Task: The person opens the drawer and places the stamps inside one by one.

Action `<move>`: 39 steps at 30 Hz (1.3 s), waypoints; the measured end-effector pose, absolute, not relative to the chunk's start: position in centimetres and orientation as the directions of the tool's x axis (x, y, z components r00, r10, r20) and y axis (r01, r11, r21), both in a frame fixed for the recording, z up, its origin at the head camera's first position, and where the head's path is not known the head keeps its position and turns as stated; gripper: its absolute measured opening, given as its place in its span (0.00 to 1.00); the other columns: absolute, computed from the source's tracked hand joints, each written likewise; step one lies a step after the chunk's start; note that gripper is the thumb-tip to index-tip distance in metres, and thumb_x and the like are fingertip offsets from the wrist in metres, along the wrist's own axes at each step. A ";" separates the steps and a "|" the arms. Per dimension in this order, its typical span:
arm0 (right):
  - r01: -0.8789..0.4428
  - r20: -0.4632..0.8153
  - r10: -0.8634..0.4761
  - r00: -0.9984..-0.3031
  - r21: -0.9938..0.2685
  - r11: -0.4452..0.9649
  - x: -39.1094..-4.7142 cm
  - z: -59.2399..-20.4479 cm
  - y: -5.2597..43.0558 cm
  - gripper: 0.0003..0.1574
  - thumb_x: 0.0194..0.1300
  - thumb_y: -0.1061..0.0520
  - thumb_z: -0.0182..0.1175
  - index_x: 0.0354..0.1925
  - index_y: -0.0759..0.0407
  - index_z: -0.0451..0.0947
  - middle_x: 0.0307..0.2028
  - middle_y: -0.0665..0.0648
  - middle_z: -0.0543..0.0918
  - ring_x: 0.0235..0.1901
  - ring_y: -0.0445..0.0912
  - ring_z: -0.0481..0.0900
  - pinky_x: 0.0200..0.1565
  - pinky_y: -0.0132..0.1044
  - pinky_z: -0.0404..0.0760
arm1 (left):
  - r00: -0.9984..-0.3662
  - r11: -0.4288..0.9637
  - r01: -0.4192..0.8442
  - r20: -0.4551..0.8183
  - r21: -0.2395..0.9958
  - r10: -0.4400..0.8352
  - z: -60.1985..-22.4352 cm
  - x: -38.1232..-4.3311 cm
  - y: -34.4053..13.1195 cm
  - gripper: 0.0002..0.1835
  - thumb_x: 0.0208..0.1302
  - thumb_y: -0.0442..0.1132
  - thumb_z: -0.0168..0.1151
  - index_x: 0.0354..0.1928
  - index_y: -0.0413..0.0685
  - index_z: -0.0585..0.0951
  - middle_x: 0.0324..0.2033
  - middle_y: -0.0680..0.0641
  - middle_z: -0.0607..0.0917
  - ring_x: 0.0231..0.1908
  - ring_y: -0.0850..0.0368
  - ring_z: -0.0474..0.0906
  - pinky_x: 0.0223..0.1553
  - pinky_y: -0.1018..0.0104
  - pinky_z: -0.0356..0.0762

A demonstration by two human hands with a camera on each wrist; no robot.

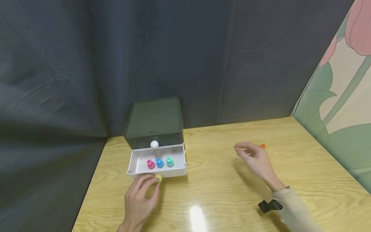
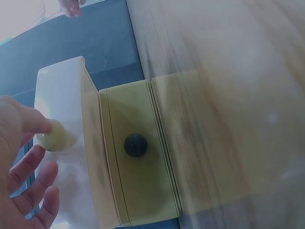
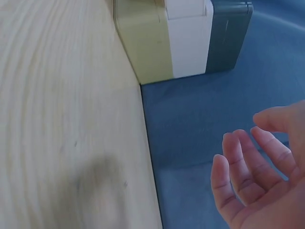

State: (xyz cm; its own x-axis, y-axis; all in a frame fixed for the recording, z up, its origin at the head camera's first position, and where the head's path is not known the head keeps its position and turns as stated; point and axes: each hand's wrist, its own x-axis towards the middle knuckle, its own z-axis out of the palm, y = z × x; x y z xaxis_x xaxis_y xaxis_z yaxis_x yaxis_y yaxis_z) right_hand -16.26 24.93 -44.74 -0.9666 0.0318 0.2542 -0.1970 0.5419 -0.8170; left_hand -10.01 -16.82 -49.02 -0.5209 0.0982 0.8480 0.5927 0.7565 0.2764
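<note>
Left hand pinching the yellow knob of the white drawer, extended before the cabinet; right hand empty, fingers loosely curved, right of the cabinet. Level, straight guidance should avoid toppling the pegs inside.

Left hand: near left, thumb and fingertips pinching. Right hand: farther right, raised, fingers loosely curved; sleeved forearm angled from near right.
</note>
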 end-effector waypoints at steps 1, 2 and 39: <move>-0.196 0.256 0.034 -0.966 -0.813 0.549 -16.2 -44.9 25.2 0.21 0.79 0.46 0.63 0.59 0.58 0.86 0.53 0.61 0.90 0.39 0.35 0.87 0.39 0.34 0.84 | -0.521 0.755 0.594 0.848 0.278 0.098 -49.0 -10.0 -16.8 0.10 0.54 0.38 0.73 0.39 0.50 0.92 0.41 0.51 0.91 0.38 0.53 0.87 0.41 0.63 0.81; -0.195 0.257 0.034 -0.966 -0.808 0.557 -16.2 -45.0 25.4 0.21 0.79 0.46 0.62 0.59 0.58 0.86 0.54 0.61 0.90 0.40 0.35 0.87 0.39 0.33 0.84 | -0.521 0.754 0.594 0.848 0.279 0.097 -48.9 -10.0 -16.8 0.10 0.54 0.38 0.73 0.39 0.50 0.92 0.41 0.51 0.91 0.38 0.53 0.87 0.41 0.63 0.81; -0.083 0.148 0.075 -0.986 -0.832 0.548 -15.4 -45.7 31.1 0.28 0.80 0.44 0.61 0.65 0.62 0.81 0.58 0.67 0.87 0.42 0.31 0.87 0.43 0.31 0.87 | -0.631 0.776 0.516 0.774 0.364 0.057 -48.1 -15.0 -16.7 0.12 0.55 0.32 0.80 0.41 0.49 0.92 0.43 0.50 0.90 0.42 0.53 0.89 0.39 0.59 0.84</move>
